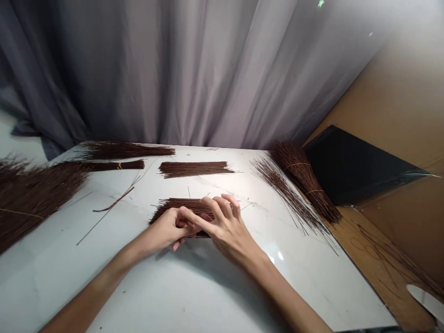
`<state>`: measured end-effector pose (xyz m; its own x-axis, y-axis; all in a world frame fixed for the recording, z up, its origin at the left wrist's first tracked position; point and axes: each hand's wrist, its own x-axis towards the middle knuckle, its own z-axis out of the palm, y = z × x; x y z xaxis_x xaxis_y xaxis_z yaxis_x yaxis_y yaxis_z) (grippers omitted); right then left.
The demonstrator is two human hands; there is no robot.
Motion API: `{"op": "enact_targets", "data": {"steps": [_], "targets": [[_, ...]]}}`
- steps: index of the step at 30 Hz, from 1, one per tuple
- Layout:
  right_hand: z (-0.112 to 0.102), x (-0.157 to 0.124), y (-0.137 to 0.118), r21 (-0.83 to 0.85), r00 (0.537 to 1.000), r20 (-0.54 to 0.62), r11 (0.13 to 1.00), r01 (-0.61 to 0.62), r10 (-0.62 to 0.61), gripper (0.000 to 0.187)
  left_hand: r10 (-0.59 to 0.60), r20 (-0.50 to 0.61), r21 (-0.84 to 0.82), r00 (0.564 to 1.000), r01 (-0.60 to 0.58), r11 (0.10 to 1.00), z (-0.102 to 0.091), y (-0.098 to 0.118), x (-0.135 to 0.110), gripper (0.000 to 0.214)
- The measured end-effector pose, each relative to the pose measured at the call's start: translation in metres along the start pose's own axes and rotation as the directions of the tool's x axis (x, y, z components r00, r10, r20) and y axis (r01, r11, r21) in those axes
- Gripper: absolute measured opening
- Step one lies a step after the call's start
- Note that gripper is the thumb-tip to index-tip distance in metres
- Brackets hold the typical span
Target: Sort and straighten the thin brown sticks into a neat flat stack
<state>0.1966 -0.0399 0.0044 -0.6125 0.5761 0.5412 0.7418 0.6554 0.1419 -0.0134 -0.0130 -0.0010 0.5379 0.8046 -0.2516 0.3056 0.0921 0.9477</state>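
Observation:
Both hands meet over a flat pile of thin brown twigs [176, 203] on the white table. My left hand [173, 226] is closed at the pile's near edge, its fingers curled inward; what it pinches, if anything, is too small to make out. Over the right part of the pile arches my right hand [222, 222], fingers bent but apart, its thumb stretched out to touch the left hand. Nothing shows in the right hand. The hands hide much of the pile's near side.
Behind lies a second pile of cut twigs [196, 169]. Loose twigs [284, 192] and a tied bundle [305, 180] are on the right. Several bundles occupy the left, including a large one [31, 199]. A grey curtain [208, 69] hangs behind the white table [138, 286].

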Motion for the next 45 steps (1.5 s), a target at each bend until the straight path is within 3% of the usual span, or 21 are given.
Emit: {"op": "enact_targets", "data": {"steps": [4, 8, 13, 19, 25, 30, 33, 37, 39, 42, 45], "targets": [[0.005, -0.004, 0.004, -0.127, 0.998, -0.026, 0.990, -0.065, 0.062, 0.040, -0.004, -0.020, -0.001, 1.000, 0.004, 1.000, 0.000, -0.006, 0.002, 0.033], [0.008, -0.008, 0.015, -0.104, 0.994, -0.012, 0.989, -0.106, 0.105, 0.028, -0.003, -0.045, 0.018, 0.999, 0.004, 1.000, -0.002, -0.010, 0.004, 0.033], [0.012, -0.010, 0.022, -0.006, 0.997, 0.048, 0.998, -0.057, 0.057, 0.027, -0.019, -0.075, 0.024, 0.997, 0.021, 0.999, -0.003, -0.005, 0.003, 0.034], [0.015, -0.013, 0.024, 0.002, 0.994, 0.053, 0.995, -0.096, 0.096, 0.031, 0.004, -0.146, 0.005, 0.989, -0.003, 1.000, -0.001, 0.003, 0.002, 0.036], [0.017, -0.014, 0.026, 0.026, 0.984, 0.079, 0.986, -0.165, 0.162, 0.034, 0.026, -0.147, 0.003, 0.989, -0.026, 1.000, 0.000, 0.002, 0.002, 0.037], [0.014, -0.013, 0.029, 0.162, 0.982, 0.043, 0.968, -0.189, 0.185, 0.030, 0.047, -0.116, -0.012, 0.992, -0.049, 0.999, 0.001, -0.001, 0.003, 0.032], [0.009, -0.011, 0.030, 0.271, 0.951, -0.075, 0.924, -0.269, 0.299, 0.030, 0.066, -0.116, -0.063, 0.991, -0.074, 0.995, 0.001, -0.003, 0.004, 0.031], [0.008, -0.010, 0.021, 0.448, 0.841, -0.211, 0.814, -0.370, 0.498, 0.016, 0.081, -0.111, -0.069, 0.990, -0.089, 0.994, 0.001, -0.005, 0.005, 0.031], [0.009, -0.010, 0.012, 0.531, 0.826, -0.158, 0.752, -0.391, 0.541, 0.013, 0.084, -0.130, -0.096, 0.988, -0.097, 0.991, 0.002, -0.003, 0.005, 0.032], [0.012, -0.009, -0.002, 0.591, 0.863, -0.012, 0.700, -0.402, 0.506, 0.018, 0.078, -0.194, -0.170, 0.978, -0.112, 0.979, 0.006, 0.002, 0.003, 0.031], [0.011, -0.006, -0.011, 0.640, 0.865, 0.098, 0.634, -0.433, 0.492, 0.021, 0.064, -0.271, -0.207, 0.960, -0.124, 0.971, 0.010, 0.011, 0.001, 0.030]]}}
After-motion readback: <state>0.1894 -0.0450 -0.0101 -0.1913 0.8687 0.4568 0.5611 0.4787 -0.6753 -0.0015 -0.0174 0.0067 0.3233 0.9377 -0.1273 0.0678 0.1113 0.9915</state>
